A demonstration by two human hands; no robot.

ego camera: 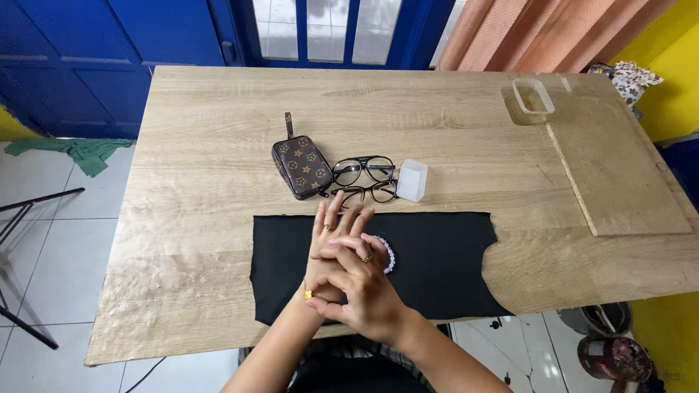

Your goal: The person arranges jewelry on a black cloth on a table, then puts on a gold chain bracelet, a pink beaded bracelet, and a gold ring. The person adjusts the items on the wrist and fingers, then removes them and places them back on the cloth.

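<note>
The fingers (336, 221) of the left hand (332, 249) lie stretched out flat and released, pointing away from the person, while the right hand (362, 287) rests across the back of it with its own fingers (345, 256) curled loosely over the left knuckles, grasping nothing that can be seen. Both hands sit stacked above a flat piece of black fabric with an uneven cut right edge (440, 255), which lies spread on the near half of the pale wood-grain worktop (203, 148). A bracelet of small pale lilac beads (387, 253) peeks out from just beside the right hand, lying on the cloth; whether a finger touches it cannot be told. Just beyond the fabric's far edge stands a small brown patterned pouch with a strap loop (302, 165), and touching it on the right are two pairs of dark-rimmed spectacles (364, 180), one behind the other. Next to the spectacles rests a small translucent white plastic box (412, 180). Well apart, near the far right corner, sits an open clear rectangular plastic container (532, 99), beside a thin wooden board (619, 174) laid flat on the worktop.
</note>
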